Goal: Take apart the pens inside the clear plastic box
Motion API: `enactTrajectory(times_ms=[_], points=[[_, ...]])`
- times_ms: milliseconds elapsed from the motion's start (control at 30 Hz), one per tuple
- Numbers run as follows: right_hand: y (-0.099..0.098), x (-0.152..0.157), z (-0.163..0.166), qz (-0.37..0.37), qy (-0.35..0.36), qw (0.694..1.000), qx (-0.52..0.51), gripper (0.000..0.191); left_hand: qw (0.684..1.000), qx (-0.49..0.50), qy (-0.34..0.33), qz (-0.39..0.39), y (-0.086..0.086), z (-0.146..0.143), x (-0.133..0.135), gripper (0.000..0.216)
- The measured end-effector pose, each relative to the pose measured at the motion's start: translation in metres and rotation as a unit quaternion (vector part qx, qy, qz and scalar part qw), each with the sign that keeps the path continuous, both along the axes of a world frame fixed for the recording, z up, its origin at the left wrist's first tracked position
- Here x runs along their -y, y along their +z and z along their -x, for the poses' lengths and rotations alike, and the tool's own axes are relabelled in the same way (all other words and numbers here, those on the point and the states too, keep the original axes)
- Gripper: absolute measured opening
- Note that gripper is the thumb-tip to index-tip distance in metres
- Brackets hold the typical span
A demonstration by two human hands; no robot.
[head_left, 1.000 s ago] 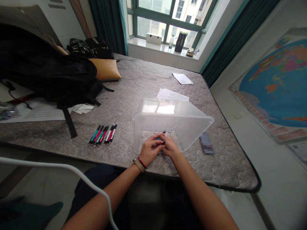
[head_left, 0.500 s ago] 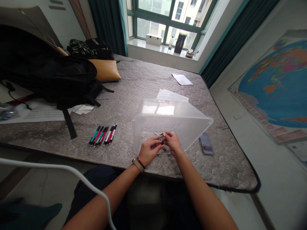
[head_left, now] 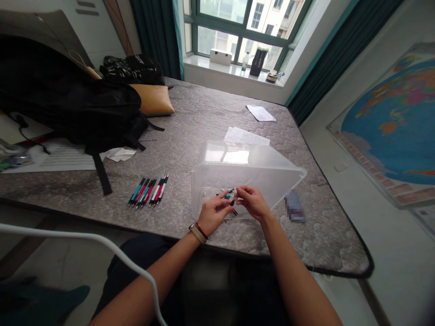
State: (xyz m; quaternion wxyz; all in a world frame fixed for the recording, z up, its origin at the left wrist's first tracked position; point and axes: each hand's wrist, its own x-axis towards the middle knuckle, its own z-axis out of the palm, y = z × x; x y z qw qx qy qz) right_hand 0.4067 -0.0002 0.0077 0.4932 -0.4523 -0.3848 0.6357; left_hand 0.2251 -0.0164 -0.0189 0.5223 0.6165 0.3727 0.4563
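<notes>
"How do our hands look?"
"Our left hand point(head_left: 212, 215), fingers curled, holds a small black pen part point(head_left: 232, 203) at the clear box's point(head_left: 220, 174) mouth."
"And our right hand point(head_left: 253, 202)?"
"Fingertips drawn close; we can't tell whether they grip anything."
"Our pens point(head_left: 148, 192) lie leftward: teal, red, white."

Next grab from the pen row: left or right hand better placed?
Left, probably: the pen row lies left of the clear box, nearer the left hand; the right hand would likely cross over it. But the left seems to hold a small black piece.
</notes>
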Motion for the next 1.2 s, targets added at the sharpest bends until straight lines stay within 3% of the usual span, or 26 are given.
enactTrajectory(times_ms=[133,467,700,867,1067,1200], points=[[0.000,0.002,0.000,-0.005,0.037,0.999,0.024,0.022,1.000,-0.003,0.002,-0.004,0.000,0.000,-0.001,0.016],[-0.007,0.001,0.005,-0.016,0.051,0.996,0.070,0.025,1.000,-0.001,-0.014,-0.005,0.005,0.000,0.000,0.016],[-0.008,0.000,0.005,-0.005,0.027,0.999,0.029,0.027,1.000,0.012,-0.009,0.021,0.003,-0.002,0.000,0.019],[-0.012,-0.004,-0.003,-0.054,0.020,0.995,0.086,0.023,0.998,0.037,-0.011,0.046,0.000,-0.002,-0.001,0.022],[-0.015,-0.002,0.000,-0.092,0.092,0.986,0.101,0.040,0.996,0.061,-0.023,0.054,0.004,-0.001,-0.002,0.023],[-0.012,-0.001,0.007,-0.111,0.098,0.984,0.103,0.027,0.995,0.072,-0.042,0.051,0.005,-0.002,-0.001,0.021]])
